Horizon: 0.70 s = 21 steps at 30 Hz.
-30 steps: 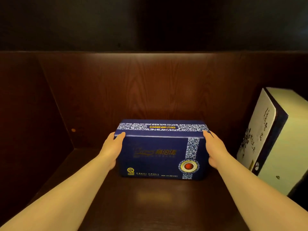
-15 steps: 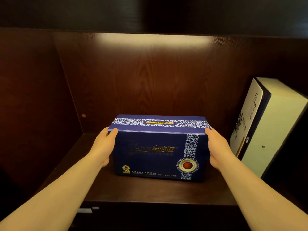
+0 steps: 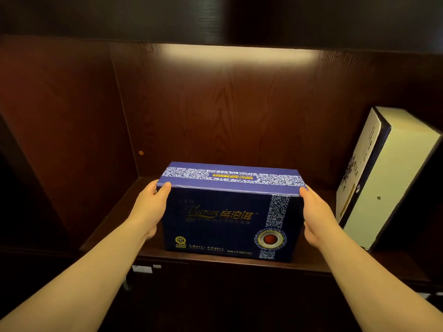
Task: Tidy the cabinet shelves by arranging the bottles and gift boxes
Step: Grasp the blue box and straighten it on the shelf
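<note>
A dark blue gift box (image 3: 223,219) with white floral bands, gold lettering and a red round emblem stands on the dark wooden shelf (image 3: 115,226), near its front edge. My left hand (image 3: 152,207) presses flat against the box's left end, thumb at the top corner. My right hand (image 3: 316,214) presses against the right end. Both hands clasp the box between them. A cream and navy gift box (image 3: 393,178) leans tilted at the right end of the shelf.
The shelf's wooden back panel (image 3: 239,111) is lit from above. The left side wall (image 3: 60,130) has a small round peg mark. The shelf above is dark. Bare shelf lies left of the blue box and between the two boxes.
The blue box, held between both hands, has come forward from deep on the shelf toward its front edge. The view has pulled back, showing the shelf's front edge.
</note>
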{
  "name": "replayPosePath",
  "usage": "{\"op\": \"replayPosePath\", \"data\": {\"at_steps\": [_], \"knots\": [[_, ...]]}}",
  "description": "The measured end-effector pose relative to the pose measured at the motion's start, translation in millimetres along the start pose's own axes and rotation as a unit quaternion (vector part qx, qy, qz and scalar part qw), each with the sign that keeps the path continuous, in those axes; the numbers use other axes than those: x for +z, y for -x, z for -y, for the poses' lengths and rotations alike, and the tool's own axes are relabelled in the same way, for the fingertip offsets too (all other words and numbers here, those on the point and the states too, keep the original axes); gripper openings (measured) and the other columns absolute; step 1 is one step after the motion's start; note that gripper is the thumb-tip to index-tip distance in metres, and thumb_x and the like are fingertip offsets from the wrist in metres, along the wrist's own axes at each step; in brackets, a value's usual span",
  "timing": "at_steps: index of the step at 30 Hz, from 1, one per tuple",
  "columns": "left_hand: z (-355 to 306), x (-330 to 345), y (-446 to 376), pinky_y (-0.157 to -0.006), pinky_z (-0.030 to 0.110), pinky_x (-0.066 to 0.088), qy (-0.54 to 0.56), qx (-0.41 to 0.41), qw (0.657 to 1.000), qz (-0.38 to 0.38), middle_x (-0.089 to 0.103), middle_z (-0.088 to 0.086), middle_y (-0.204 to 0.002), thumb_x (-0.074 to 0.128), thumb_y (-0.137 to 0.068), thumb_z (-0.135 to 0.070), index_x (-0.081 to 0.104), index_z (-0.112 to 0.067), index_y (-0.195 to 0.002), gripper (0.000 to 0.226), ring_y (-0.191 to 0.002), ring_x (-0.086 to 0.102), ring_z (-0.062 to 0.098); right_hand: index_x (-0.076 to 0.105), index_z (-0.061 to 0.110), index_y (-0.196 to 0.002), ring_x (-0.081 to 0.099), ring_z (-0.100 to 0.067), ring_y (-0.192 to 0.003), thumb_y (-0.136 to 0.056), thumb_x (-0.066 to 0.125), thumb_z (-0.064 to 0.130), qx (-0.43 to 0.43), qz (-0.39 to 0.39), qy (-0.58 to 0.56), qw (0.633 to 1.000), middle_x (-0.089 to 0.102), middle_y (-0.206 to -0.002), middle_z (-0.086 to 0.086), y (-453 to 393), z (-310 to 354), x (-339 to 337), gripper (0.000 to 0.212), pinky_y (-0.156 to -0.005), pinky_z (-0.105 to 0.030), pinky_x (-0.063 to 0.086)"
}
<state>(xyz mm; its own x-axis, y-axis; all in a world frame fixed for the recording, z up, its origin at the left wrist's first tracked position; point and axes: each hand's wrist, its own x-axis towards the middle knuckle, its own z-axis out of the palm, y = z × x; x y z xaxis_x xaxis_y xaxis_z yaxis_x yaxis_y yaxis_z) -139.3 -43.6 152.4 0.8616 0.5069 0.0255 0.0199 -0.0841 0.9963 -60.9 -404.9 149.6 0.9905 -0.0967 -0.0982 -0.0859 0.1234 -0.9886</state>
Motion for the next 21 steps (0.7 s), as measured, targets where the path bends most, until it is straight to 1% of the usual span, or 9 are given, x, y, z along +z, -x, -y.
{"op": "replayPosePath", "data": {"at_steps": [3,6,8,10,12,14,17,19,21], "knots": [[2.0,-0.2,7.2,-0.067,0.027,0.048,0.0,0.001,1.0,0.001,0.068,-0.006,-0.114,0.052,-0.1,-0.048,0.059,-0.035,-0.119,0.025,-0.101,0.066,0.012,0.063,0.042,-0.118,0.072,-0.004,-0.084,-0.101,0.044,0.045,-0.003,0.018,0.005,1.0,0.077,-0.097,0.014,8.0,1.3,-2.6,0.025,-0.066,-0.028,0.049],[-1.0,1.4,10.9,-0.073,0.03,0.047,0.006,-0.009,1.0,-0.003,0.069,-0.005,-0.112,0.052,-0.1,-0.047,0.059,-0.034,-0.121,0.026,-0.103,0.065,0.013,0.06,0.044,-0.118,0.071,0.001,-0.082,-0.102,0.043,0.046,-0.006,0.043,0.007,0.999,0.076,-0.095,0.019,15.8,7.0,-3.0,0.023,-0.067,-0.025,0.048],[-6.1,2.7,14.2,-0.069,0.027,0.042,0.014,-0.026,1.0,-0.007,0.068,-0.009,-0.11,0.052,-0.1,-0.045,0.059,-0.036,-0.118,0.021,-0.1,0.063,0.009,0.061,0.044,-0.112,0.07,0.003,-0.081,-0.103,0.043,0.044,-0.012,0.056,0.016,0.998,0.076,-0.094,0.02,19.7,10.2,-4.7,0.021,-0.067,-0.025,0.048],[-9.9,3.8,16.9,-0.064,0.026,0.038,0.015,-0.041,0.999,-0.02,0.067,-0.014,-0.105,0.052,-0.1,-0.045,0.061,-0.039,-0.105,0.011,-0.094,0.061,0.005,0.062,0.041,-0.11,0.071,-0.001,-0.084,-0.103,0.044,0.043,-0.007,0.055,0.025,0.998,0.076,-0.096,0.016,21.3,11.6,-6.5,0.02,-0.068,-0.027,0.048],[-10.2,5.9,20.7,-0.063,0.026,0.038,0.011,-0.043,0.998,-0.038,0.065,-0.014,-0.104,0.05,-0.1,-0.046,0.059,-0.04,-0.096,0.012,-0.092,0.06,0.005,0.061,0.038,-0.118,0.069,-0.008,-0.095,-0.102,0.043,0.045,-0.001,0.054,0.03,0.998,0.074,-0.107,0.012,22.8,9.5,-8.7,0.024,-0.071,-0.03,0.046],[-8.2,7.2,24.4,-0.063,0.026,0.039,0.007,-0.034,0.998,-0.057,0.066,-0.011,-0.105,0.047,-0.1,-0.048,0.059,-0.039,-0.096,0.016,-0.095,0.061,0.006,0.055,0.041,-0.123,0.062,-0.007,-0.102,-0.101,0.042,0.049,0.006,0.054,0.031,0.998,0.067,-0.114,0.015,25.7,4.6,-12.1,0.026,-0.077,-0.032,0.042],[-4.7,6.4,28.1,-0.065,0.027,0.04,0.004,-0.023,0.997,-0.067,0.068,-0.009,-0.108,0.044,-0.099,-0.049,0.062,-0.04,-0.096,0.02,-0.101,0.062,0.008,0.052,0.045,-0.122,0.055,0.0,-0.097,-0.101,0.04,0.051,0.01,0.063,0.032,0.997,0.06,-0.108,0.024,28.6,-0.5,-15.1,0.025,-0.089,-0.038,0.035],[-2.6,4.4,28.2,-0.066,0.027,0.04,0.01,-0.026,0.997,-0.069,0.069,-0.01,-0.108,0.046,-0.098,-0.048,0.063,-0.04,-0.094,0.02,-0.1,0.061,0.007,0.051,0.047,-0.118,0.052,0.004,-0.091,-0.102,0.039,0.051,0.015,0.064,0.023,0.998,0.058,-0.103,0.026,30.6,-1.2,-13.6,0.021,-0.083,-0.03,0.035],[-1.8,1.2,25.6,-0.07,0.028,0.04,0.014,-0.033,0.997,-0.07,0.07,-0.01,-0.107,0.048,-0.098,-0.047,0.064,-0.037,-0.093,0.019,-0.098,0.061,0.006,0.051,0.048,-0.111,0.053,0.004,-0.089,-0.101,0.038,0.053,0.019,0.058,0.018,0.998,0.059,-0.1,0.025,32.6,0.7,-10.1,0.017,-0.068,-0.024,0.036]]}}
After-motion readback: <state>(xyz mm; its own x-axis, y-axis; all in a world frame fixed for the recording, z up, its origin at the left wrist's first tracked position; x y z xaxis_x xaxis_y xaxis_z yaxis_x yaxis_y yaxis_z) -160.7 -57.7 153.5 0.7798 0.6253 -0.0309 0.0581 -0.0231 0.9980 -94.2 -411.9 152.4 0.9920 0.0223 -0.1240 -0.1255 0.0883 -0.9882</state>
